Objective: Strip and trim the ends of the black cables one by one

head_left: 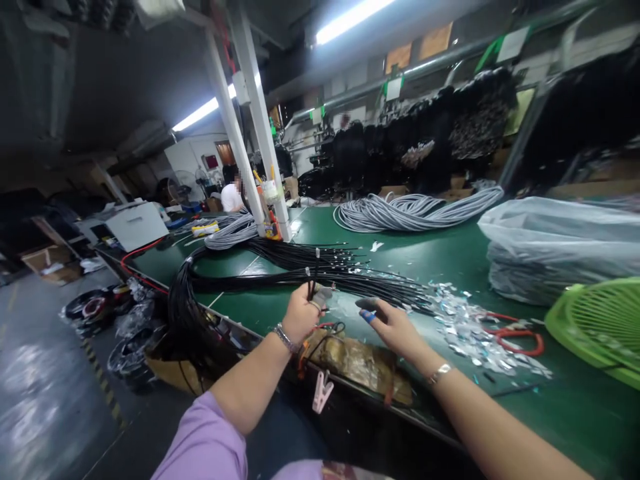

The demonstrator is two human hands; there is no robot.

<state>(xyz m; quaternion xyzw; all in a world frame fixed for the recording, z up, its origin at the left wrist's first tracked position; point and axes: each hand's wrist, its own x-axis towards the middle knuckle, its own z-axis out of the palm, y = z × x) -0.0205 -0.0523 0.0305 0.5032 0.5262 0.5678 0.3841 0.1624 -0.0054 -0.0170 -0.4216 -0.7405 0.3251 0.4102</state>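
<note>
Above the left end of a brown, tape-wrapped oblong pad, the left hand pinches thin black cables with pale tips. The right hand, thumb and fingers slightly parted, hovers above the pad's right half, apart from those cables.

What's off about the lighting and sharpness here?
Head view: the upper fluorescent tube is blown out white; head view: the green tabletop carries a pale sheen; head view: the black bundles at upper right sink into shadow; head view: the cable tips above the left hand look soft.
</note>
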